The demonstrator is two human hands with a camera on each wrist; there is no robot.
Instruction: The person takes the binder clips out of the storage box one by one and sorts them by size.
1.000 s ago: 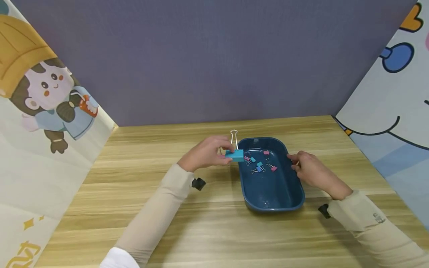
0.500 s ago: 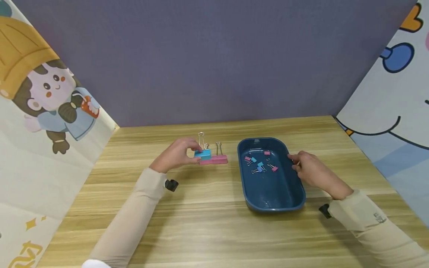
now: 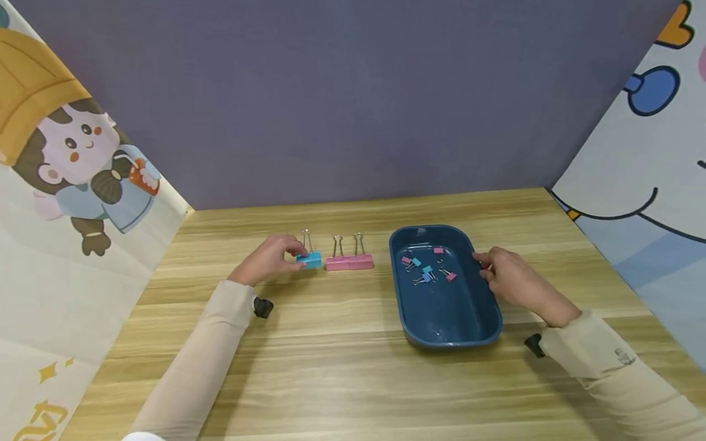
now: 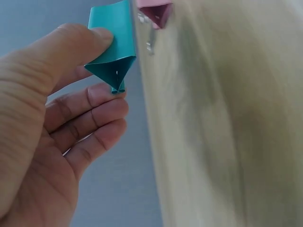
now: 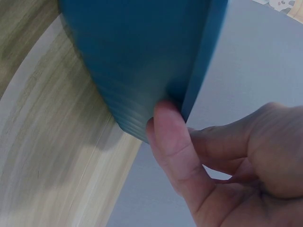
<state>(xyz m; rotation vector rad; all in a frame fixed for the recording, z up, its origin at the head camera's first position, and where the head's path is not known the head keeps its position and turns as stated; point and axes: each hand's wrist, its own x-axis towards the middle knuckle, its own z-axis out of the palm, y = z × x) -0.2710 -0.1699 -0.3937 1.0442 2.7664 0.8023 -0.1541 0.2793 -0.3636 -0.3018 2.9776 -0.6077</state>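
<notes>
The table [image 3: 331,380] has a pale wood-grain top; the grain runs from side to side. A plain grey-purple panel [image 3: 353,110] stands along the far edge of the table. A printed left panel [image 3: 49,294] borders the table's left edge. It carries a cartoon figure [image 3: 85,199] with an orange chef's hat [image 3: 41,86], located left of the table's far left corner. A gold star [image 3: 48,371] is printed nearer the table's front. A printed right panel [image 3: 603,156] borders the table's right edge, with a black-outlined blue oval [image 3: 655,90] above the table's far right corner.
</notes>
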